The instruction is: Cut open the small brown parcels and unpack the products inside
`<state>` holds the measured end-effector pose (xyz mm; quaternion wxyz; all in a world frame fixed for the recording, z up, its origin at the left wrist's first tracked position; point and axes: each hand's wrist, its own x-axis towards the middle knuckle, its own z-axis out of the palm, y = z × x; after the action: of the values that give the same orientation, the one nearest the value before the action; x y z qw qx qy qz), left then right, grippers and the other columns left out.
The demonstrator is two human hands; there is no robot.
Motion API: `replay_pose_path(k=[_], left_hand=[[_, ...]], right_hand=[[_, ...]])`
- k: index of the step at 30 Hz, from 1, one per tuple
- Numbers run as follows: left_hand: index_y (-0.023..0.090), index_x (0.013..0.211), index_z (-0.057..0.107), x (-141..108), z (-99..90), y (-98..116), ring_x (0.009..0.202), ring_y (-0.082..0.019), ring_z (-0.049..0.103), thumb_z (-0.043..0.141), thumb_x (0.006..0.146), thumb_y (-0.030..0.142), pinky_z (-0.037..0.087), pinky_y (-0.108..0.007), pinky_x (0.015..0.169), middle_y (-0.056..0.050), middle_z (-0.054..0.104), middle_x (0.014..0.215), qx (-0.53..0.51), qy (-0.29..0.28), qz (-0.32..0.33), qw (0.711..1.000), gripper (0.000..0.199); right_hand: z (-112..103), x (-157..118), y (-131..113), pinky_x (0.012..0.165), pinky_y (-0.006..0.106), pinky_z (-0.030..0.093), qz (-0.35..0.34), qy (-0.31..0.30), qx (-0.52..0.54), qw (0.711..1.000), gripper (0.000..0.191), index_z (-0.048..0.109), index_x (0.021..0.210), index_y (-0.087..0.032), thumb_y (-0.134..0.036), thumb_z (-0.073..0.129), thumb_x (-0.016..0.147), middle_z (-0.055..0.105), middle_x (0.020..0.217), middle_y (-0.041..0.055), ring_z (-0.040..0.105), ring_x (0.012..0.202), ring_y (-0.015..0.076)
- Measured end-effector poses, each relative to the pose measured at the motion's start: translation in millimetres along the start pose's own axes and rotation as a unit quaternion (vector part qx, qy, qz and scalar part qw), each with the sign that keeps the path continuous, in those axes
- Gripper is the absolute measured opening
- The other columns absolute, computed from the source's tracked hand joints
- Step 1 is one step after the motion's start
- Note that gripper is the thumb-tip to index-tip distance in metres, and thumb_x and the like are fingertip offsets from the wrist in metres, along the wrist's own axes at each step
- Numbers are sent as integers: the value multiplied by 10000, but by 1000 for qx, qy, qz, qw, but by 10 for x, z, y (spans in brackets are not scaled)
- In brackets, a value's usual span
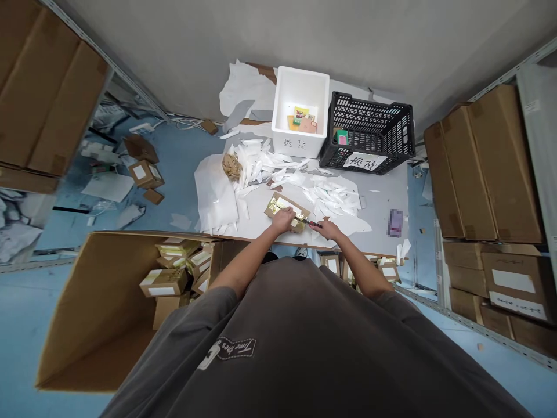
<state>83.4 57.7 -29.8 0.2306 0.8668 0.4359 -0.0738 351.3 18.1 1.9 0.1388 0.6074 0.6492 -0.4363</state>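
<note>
My largest surface is the pale work table [379, 237], so I take the small box in the middle as the centre of my clock. The big open carton [104, 290] stands at 8 o'clock, with smaller taped parcels [163, 283] piled inside. Between 1 and 2 o'clock I have the black crate [337, 158], a handwritten label on its front. The white bin [322, 145] sits just beside it at 12 o'clock, with a few small coloured items at the bottom. White paper strips [261, 159] lie scattered at 11 o'clock, and a 2nd heap [335, 194] of them is near 2 o'clock.

The small box [278, 204] lies on the table, brown, with a white label and yellowish tape across its top. My left hand [284, 220] lies over its near side, touching it; how far those fingers are spread I cannot tell. My right hand [329, 230], toward 4 o'clock, is curled closed around the handle of a slim red-and-black tool [314, 224]. The tool points toward 9 o'clock, its far end at the box close by my left fingers; I cannot make out its tip.
</note>
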Motion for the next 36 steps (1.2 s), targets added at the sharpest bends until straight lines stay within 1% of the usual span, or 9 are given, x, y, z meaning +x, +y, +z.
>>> replay_pose_path(k=[4,8,11,16,23,28,30,33,36], left_hand=[[162,1295,675,-96,10,36,1487,-355,529,944,757,284,433,-445,1221,-212,633,1478,-12,18,-7,1000,613],[176,1362,650,-203,51,162,1567,-400,436,905,797,256,384,-535,1257,-232,535,1621,-17,33,-38,999,625],[190,1374,668,-200,64,270,1599,-430,379,915,823,363,369,-560,1259,-220,508,1656,-21,26,-77,996,628],[169,1323,727,-41,-11,404,1567,-441,412,871,885,445,400,-543,1221,-238,506,1655,-5,20,-116,993,536],[169,1294,758,102,-106,493,1293,-382,624,789,926,606,544,-440,1026,-216,684,1347,-19,-7,-193,981,573],[199,1271,775,-35,-46,316,1416,-343,561,631,1054,513,500,-426,1124,-178,649,1451,-33,26,-143,989,408],[243,1355,743,-105,2,210,1486,-327,521,574,1085,430,487,-435,1153,-134,636,1523,-56,47,-127,989,370],[243,1628,519,-142,82,89,1621,-378,359,650,1038,417,437,-506,1218,-152,519,1677,-77,75,-162,981,629],[209,1743,307,-93,137,19,1687,-412,189,743,971,472,349,-576,1280,-198,332,1784,-82,69,-201,974,925]], right_hand=[[331,-89,-31,626,249,438,-6,-29,52,998,562,646,857,-217,-723,511,1061,648,602,-2,661,573,184],[581,-267,103,612,256,487,36,14,157,987,555,585,840,-240,-733,451,1057,636,609,-20,660,572,191],[602,-358,186,583,269,512,76,65,232,968,562,558,870,-249,-756,396,1054,645,624,-19,646,532,188],[541,-381,147,595,277,535,89,120,263,953,641,562,859,-253,-851,381,1002,686,648,14,683,602,211],[615,-390,145,606,297,562,92,162,291,939,653,562,871,-260,-840,303,1022,706,677,28,703,611,224],[660,-389,165,619,299,569,91,141,271,948,673,595,921,-254,-824,258,1043,740,734,57,736,682,242],[663,-368,152,630,296,570,91,134,273,948,664,600,933,-249,-804,256,1054,757,771,65,735,685,235],[656,-317,126,656,287,565,92,136,274,948,623,599,935,-248,-775,291,1060,768,797,60,732,695,224],[621,-267,90,687,274,557,83,145,272,948,561,592,923,-250,-745,365,1054,748,765,38,733,711,219]])
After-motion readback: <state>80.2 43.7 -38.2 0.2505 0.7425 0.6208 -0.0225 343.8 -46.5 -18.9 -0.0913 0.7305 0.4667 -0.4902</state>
